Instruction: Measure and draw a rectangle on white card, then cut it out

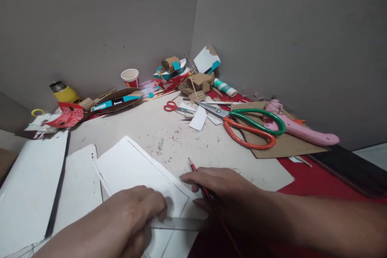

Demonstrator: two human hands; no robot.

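A white sheet (142,165) marked with pencil lines lies in front of me, turned at an angle. Across its near part runs a translucent strip that looks like a ruler (181,223). My left hand (136,209) has its fingers curled over the strip's left end, closed on it against the paper. In my right hand (223,187) is a red pencil (207,193), gripped between thumb and fingers with its sharpened tip pointing up and away from the sheet. The right hand rests by the sheet's right edge, near the strip's right end, where the fingers are partly hidden.
Large scissors (226,115) with green and orange handles lie at right, beside a pink-handled tool (311,131). Small red scissors (171,106), paper scraps, a paper cup (130,77), a yellow bottle (66,92) and cardboard models line the back. A white board (33,173) lies left.
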